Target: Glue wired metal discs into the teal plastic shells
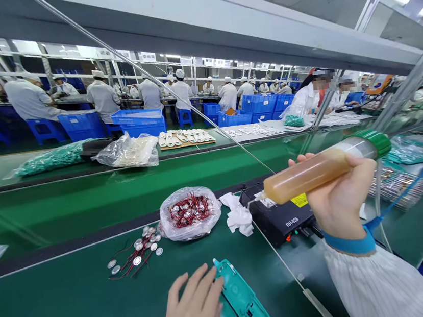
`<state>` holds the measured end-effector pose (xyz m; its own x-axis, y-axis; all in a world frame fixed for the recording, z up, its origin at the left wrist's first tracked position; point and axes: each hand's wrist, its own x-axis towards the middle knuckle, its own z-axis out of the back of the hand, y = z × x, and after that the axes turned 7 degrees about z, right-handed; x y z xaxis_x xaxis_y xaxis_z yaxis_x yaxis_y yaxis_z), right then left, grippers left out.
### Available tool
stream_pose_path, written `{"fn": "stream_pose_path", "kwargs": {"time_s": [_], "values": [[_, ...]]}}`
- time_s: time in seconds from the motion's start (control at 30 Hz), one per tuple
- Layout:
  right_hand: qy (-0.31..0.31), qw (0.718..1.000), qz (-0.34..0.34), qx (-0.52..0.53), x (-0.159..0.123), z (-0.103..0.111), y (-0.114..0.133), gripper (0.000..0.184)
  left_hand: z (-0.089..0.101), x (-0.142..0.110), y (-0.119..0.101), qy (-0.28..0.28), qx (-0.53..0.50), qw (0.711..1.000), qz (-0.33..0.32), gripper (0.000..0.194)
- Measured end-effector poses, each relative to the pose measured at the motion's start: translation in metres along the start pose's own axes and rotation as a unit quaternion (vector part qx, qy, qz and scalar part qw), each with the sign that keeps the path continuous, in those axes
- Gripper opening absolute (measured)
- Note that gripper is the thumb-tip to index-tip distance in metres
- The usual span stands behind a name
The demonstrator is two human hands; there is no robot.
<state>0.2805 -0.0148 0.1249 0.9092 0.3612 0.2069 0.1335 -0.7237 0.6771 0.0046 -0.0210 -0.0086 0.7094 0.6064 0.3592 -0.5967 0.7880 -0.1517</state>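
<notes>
We are gripping a fat syringe barrel point(306, 175) of amber paste in our right hand point(340, 199) — fingers closed firmly around it, its green cap point(377, 143) tilting up and away, its thin tip angling down over a black box unit point(278, 219) printed RH-928. A yellow label point(299, 200) is sitting on that unit, but its print is too small to read. Our left hand point(193, 307) is lying half open, with the fingertips point(210, 277) touching the edge of a teal plastic housing point(245, 303) on the green belt point(60, 310), not clearly gripping it. Nearby, metal discs with red wires point(134, 253) are lying loose on the belt, while a clear plastic bag point(189, 213) of more discs is resting beside a crumpled white cloth point(237, 214) — a blue cuff point(351, 241) is circling our right wrist
</notes>
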Motion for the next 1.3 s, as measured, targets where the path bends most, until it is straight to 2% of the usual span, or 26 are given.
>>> {"fn": "stream_pose_path", "kwargs": {"time_s": [0.07,0.17,0.3,0.37,0.5,0.7,0.87,0.97,1.13,1.3], "values": [[-0.006,1.0,-0.026,-0.011,-0.007,0.005,-0.001,0.034,0.01,0.015,0.008,0.041,-0.064,0.994,0.073,0.033],[-0.009,0.997,-0.069,-0.026,-0.017,0.013,-0.004,0.033,0.018,0.035,0.016,0.125,-0.186,0.963,0.15,0.042],[-0.016,0.993,-0.11,-0.035,-0.026,0.021,-0.008,0.034,0.024,0.056,0.021,0.312,-0.294,0.892,0.148,0.062],[-0.006,0.991,-0.126,-0.037,-0.03,0.024,-0.01,0.034,0.025,0.062,0.021,0.35,-0.308,0.871,0.153,0.062],[0.024,0.989,-0.14,-0.04,-0.036,0.032,-0.016,0.031,0.024,0.064,0.018,0.355,-0.315,0.862,0.177,0.056],[0.064,0.982,-0.175,-0.034,-0.045,0.041,-0.025,0.031,0.019,0.061,0.019,0.349,-0.361,0.843,0.193,0.066],[0.087,0.976,-0.195,-0.041,-0.052,0.047,-0.032,0.031,0.012,0.06,0.019,0.328,-0.359,0.858,0.165,0.058],[0.114,0.975,-0.188,-0.039,-0.055,0.052,-0.037,0.031,0.01,0.059,0.019,0.306,-0.35,0.866,0.183,0.055],[0.115,0.972,-0.199,-0.048,-0.059,0.056,-0.044,0.032,0.01,0.058,0.017,0.301,-0.356,0.858,0.216,0.056],[0.128,0.974,-0.177,-0.063,-0.061,0.058,-0.047,0.033,0.007,0.058,0.018,0.303,-0.358,0.855,0.222,0.056]]}}
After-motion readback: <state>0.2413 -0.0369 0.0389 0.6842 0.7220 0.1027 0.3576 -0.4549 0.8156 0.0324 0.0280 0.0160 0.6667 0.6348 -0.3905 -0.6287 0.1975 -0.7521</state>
